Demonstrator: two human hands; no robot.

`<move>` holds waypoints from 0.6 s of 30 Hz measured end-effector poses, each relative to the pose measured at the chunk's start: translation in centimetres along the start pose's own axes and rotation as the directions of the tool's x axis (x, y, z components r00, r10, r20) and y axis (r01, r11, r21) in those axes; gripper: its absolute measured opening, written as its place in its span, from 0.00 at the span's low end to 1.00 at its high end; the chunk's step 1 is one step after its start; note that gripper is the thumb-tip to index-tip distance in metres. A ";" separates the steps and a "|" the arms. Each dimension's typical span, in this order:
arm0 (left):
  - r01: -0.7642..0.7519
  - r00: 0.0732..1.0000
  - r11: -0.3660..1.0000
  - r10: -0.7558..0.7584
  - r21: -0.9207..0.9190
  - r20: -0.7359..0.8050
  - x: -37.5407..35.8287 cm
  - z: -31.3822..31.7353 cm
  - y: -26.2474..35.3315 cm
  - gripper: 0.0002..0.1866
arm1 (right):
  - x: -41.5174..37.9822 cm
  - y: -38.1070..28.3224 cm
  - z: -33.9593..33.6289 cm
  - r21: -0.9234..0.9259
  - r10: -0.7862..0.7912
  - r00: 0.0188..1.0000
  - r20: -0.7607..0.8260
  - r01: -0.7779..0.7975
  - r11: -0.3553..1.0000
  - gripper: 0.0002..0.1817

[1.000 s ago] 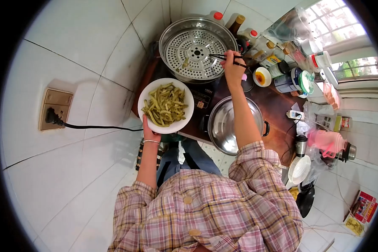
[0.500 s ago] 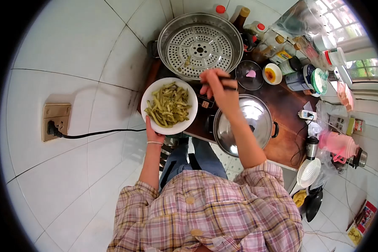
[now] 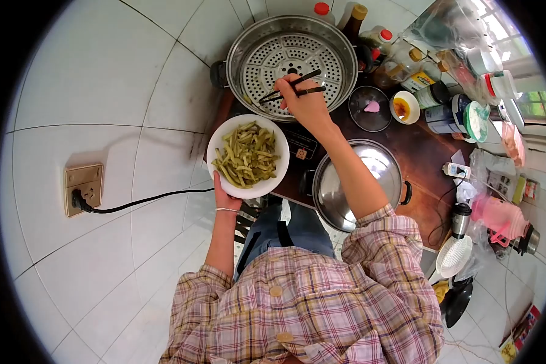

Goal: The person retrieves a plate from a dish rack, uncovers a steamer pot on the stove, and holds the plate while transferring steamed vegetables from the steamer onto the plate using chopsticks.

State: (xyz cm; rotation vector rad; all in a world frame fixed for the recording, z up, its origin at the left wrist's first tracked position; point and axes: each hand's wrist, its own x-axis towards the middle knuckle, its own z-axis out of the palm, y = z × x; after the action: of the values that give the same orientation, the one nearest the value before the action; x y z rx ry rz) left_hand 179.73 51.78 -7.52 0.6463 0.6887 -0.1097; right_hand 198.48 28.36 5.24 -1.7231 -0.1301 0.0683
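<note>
My left hand (image 3: 226, 195) grips the near edge of a white bowl (image 3: 279, 176) heaped with soft green vegetable strips (image 3: 247, 155). The bowl is held level just in front of a steel steamer pot (image 3: 235, 64). Black chopsticks (image 3: 312, 90) are in my right hand (image 3: 306, 104), which reaches over the pot's near rim. Their tips point down and left at the near-left part of the perforated steamer rack (image 3: 267, 57). A few small green scraps show on the rack near the tips.
A steel lidded pan (image 3: 361, 176) stands right of the bowl. Beyond it are a dark round lid (image 3: 370, 118) with a pink knob, a small sauce bowl (image 3: 400, 97) and several bottles. A black cord (image 3: 145, 201) runs from the wall socket (image 3: 84, 189) towards the counter.
My right hand has moved up and left from beside the bowl to over the steamer, bringing the chopstick tips down towards the rack. The left hand still holds the bowl in nearly the same place.
</note>
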 end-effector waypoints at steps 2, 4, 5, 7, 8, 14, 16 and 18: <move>0.000 1.000 1.000 0.000 0.003 0.005 -0.1 0.2 0.0 0.34 | 0.0 0.3 0.0 0.003 -0.015 1.000 -0.007 0.015 1.000 0.11; 0.014 1.000 1.000 -0.013 -0.014 0.011 -0.2 0.2 0.0 0.33 | 0.1 0.9 0.0 -0.042 -0.134 0.991 0.003 0.134 0.990 0.11; 0.013 1.000 1.000 -0.013 -0.012 0.009 -0.2 0.3 0.0 0.33 | 0.0 1.1 0.0 -0.040 -0.133 0.991 0.003 0.133 0.990 0.11; 0.013 1.000 1.000 -0.013 0.000 0.004 -0.1 0.1 0.0 0.35 | -0.2 1.3 -0.1 -0.026 -0.160 0.987 -0.001 0.159 0.987 0.10; 0.011 1.000 1.000 -0.011 0.001 0.001 -0.1 0.0 -0.1 0.35 | -0.3 1.4 -0.1 -0.023 -0.159 0.987 0.000 0.159 0.987 0.10; -0.003 1.000 1.000 0.004 0.027 -0.018 -0.2 0.1 -0.2 0.34 | -0.3 2.0 0.2 -0.055 -0.245 0.969 -0.016 0.244 0.968 0.10; -0.001 1.000 1.000 0.001 0.021 0.010 -0.2 0.0 -0.2 0.34 | -0.3 2.0 0.6 -0.041 -0.253 0.964 -0.080 0.250 0.967 0.09; -0.005 1.000 1.000 0.005 0.016 0.008 -0.3 0.2 -0.1 0.34 | -0.4 1.6 0.5 -0.035 -0.252 0.963 -0.094 0.250 0.968 0.09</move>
State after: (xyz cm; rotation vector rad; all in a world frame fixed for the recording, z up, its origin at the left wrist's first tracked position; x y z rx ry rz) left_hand 179.59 51.50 -7.28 0.6632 0.6795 -0.1130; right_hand 198.13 28.52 3.59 -1.7161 -0.2768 -0.2055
